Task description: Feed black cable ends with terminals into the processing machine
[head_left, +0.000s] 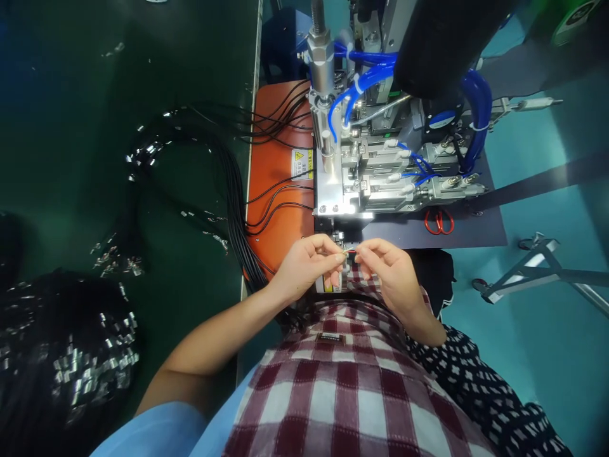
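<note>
Thin coloured wires [351, 251] run between my two hands, just in front of the machine. My left hand [316, 260] pinches their left part between thumb and forefinger. From the other side, my right hand [380, 260] pinches the wires too, one of them red. Right above my hands stands a metal machine [333, 187] with cylinders and blue air hoses [375, 79]. Black cables [238, 209] hang in a bundle to the left of my left hand. Some single cables lead across the orange plate [280, 238] to the machine.
A large heap of black cables [61, 330] with shiny ends lies on the dark green table [190, 38] at left. Red-handled scissors [439, 222] lie at the machine's right. A metal stand leg [523, 266] is on the floor at right.
</note>
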`<state>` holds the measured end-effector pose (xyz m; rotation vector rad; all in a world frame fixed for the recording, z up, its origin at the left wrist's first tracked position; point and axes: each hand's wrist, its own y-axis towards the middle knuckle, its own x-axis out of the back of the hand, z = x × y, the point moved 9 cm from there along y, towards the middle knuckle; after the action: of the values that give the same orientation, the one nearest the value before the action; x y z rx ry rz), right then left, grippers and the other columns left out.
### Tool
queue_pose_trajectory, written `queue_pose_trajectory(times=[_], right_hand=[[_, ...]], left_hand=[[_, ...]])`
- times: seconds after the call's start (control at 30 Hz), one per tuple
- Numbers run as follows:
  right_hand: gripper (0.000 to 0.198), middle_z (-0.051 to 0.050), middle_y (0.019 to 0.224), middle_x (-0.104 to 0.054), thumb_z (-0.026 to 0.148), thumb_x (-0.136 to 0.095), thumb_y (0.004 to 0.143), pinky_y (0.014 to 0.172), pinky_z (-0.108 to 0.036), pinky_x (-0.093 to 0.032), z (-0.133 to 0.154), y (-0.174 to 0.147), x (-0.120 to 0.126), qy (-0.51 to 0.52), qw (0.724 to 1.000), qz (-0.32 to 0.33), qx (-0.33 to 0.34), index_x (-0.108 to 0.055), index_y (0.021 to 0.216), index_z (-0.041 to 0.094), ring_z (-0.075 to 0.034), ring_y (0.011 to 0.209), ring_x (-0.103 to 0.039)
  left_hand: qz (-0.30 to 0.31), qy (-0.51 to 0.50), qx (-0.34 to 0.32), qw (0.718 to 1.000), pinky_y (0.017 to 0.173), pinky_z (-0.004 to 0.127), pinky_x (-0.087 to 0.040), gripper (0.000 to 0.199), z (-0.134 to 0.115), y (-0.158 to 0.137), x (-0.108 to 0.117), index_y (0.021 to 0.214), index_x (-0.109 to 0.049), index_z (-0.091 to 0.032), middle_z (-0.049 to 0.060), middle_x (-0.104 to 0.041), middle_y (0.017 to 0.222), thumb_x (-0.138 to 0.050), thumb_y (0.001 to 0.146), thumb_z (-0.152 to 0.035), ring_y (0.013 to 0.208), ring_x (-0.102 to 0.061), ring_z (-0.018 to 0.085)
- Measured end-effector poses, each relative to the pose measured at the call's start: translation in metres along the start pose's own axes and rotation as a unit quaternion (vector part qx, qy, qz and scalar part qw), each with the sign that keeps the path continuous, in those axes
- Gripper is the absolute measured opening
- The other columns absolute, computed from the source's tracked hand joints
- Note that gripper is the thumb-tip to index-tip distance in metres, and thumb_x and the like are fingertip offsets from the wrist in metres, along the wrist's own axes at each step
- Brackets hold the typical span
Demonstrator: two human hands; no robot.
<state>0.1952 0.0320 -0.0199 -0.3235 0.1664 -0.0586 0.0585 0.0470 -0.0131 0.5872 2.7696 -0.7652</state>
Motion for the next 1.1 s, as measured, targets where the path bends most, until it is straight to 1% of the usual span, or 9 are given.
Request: queue_pose_trajectory(times=[0.1,0.17,0.23,0.33,0.5,0.67,0.87,0.97,1.1], right_hand=[[0.021,0.003,0.063,-0.057,0.038,-0.072,0.08,0.046,-0.022,-0.038,-0.01,0.003,-0.012,0.076,0.995,0.046,-0.053,-0.066,0.076,0.018,-0.006,0.047,-0.044],[0.022,0.004,0.061,-0.055,0.038,-0.072,0.079,0.045,-0.021,-0.035,-0.012,0.004,-0.016,0.089,0.993,0.056,-0.052,-0.066,0.075,0.017,-0.005,0.045,-0.042],[0.02,0.004,0.06,-0.055,0.036,-0.072,0.079,0.045,-0.021,-0.035,-0.011,0.002,-0.015,0.069,0.996,0.047,-0.027,-0.066,0.075,0.018,-0.006,0.045,-0.042],[0.016,0.004,0.059,-0.055,0.032,-0.07,0.082,0.047,-0.022,-0.037,-0.004,-0.002,-0.014,0.002,0.999,0.029,0.031,-0.065,0.076,0.018,-0.007,0.047,-0.046],[0.015,0.005,0.059,-0.051,0.029,-0.064,0.086,0.045,-0.022,-0.035,0.001,-0.008,-0.022,-0.031,0.996,0.035,0.071,-0.061,0.075,0.018,-0.007,0.046,-0.043],[0.016,0.004,0.065,-0.051,0.027,-0.063,0.087,0.046,-0.022,-0.035,0.002,-0.008,-0.024,-0.053,0.994,0.041,0.086,-0.059,0.075,0.019,-0.006,0.05,-0.043],[0.015,0.002,0.072,-0.054,0.027,-0.061,0.09,0.05,-0.023,-0.039,-0.005,-0.009,-0.026,-0.09,0.988,0.03,0.119,-0.059,0.077,0.019,-0.008,0.055,-0.048],[0.013,0.001,0.074,-0.056,0.025,-0.06,0.091,0.055,-0.024,-0.042,-0.005,-0.009,-0.026,-0.099,0.985,0.021,0.142,-0.06,0.079,0.019,-0.009,0.059,-0.05],[0.011,0.001,0.075,-0.058,0.022,-0.062,0.089,0.059,-0.025,-0.044,0.006,-0.009,-0.023,-0.125,0.976,0.019,0.178,-0.062,0.079,0.019,-0.01,0.063,-0.052]], left_hand=[[0.0,0.008,-0.009,1.0,0.042,0.017,-0.042,0.024,-0.001,0.0,0.001,0.078,-0.058,-0.014,-0.001,-0.066,0.065,-0.073,0.079,-0.031,0.046,-0.059,0.008],[-0.003,0.01,-0.019,1.0,0.041,0.016,-0.038,0.023,-0.002,0.0,0.002,0.077,-0.058,-0.013,0.0,-0.066,0.065,-0.073,0.08,-0.031,0.045,-0.056,0.007],[-0.004,-0.003,-0.025,1.0,0.042,0.016,-0.037,0.022,-0.003,0.001,0.003,0.077,-0.058,-0.013,-0.001,-0.064,0.062,-0.073,0.08,-0.03,0.044,-0.052,0.005],[-0.002,-0.022,-0.027,0.999,0.043,0.015,-0.036,0.02,-0.002,0.0,0.002,0.081,-0.06,-0.014,-0.006,-0.054,0.055,-0.073,0.081,-0.029,0.042,-0.046,0.003],[-0.014,-0.021,-0.039,0.999,0.041,0.016,-0.033,0.023,-0.003,-0.001,0.002,0.092,-0.063,-0.015,-0.004,-0.059,0.072,-0.075,0.079,-0.03,0.042,-0.043,0.001],[-0.037,-0.041,-0.034,0.998,0.039,0.017,-0.021,0.017,-0.002,-0.003,0.001,0.082,-0.059,-0.016,-0.007,-0.046,0.049,-0.068,0.085,-0.03,0.037,-0.04,0.004],[-0.075,-0.09,-0.066,0.991,0.046,0.017,-0.024,0.017,-0.002,-0.006,0.002,0.077,-0.059,-0.014,-0.008,-0.043,0.05,-0.07,0.083,-0.026,0.04,-0.034,0.002],[-0.064,-0.093,-0.054,0.992,0.047,0.018,-0.024,0.018,-0.001,-0.005,0.001,0.077,-0.059,-0.014,-0.008,-0.042,0.051,-0.069,0.084,-0.027,0.041,-0.032,0.002],[-0.036,-0.058,-0.034,0.997,0.047,0.018,-0.023,0.018,0.0,-0.004,0.0,0.083,-0.062,-0.013,-0.007,-0.044,0.052,-0.069,0.084,-0.029,0.043,-0.034,0.003]])
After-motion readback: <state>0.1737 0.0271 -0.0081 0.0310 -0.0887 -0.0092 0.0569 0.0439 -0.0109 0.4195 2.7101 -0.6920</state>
